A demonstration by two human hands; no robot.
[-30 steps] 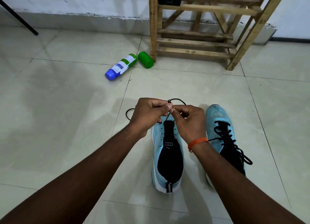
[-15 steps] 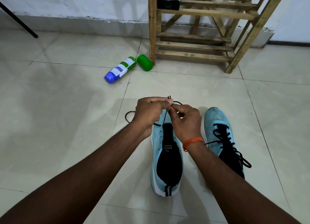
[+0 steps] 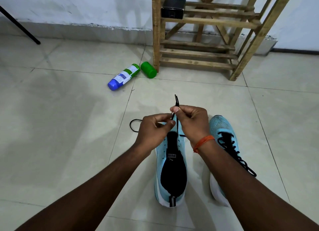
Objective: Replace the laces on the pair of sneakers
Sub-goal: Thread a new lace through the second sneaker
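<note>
Over the toe of the unlaced sneaker point(image 3: 161, 149), on the floor point(image 3: 69, 144), the black lace point(image 3: 176, 101) has both tips raised clear above our right grip point(image 3: 193, 122), which pinches both strands between thumb and forefinger; a second ago they sat buried between the hands. Our left grip point(image 3: 153, 128) nips the strands just below. We judge the ends evened, threading next. Lace thin, limp, its slack looped leftward.

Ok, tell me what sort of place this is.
Probably a plain room in a home: a pale tiled floor, a painted wall, and a rough wooden rack standing by it.
</note>
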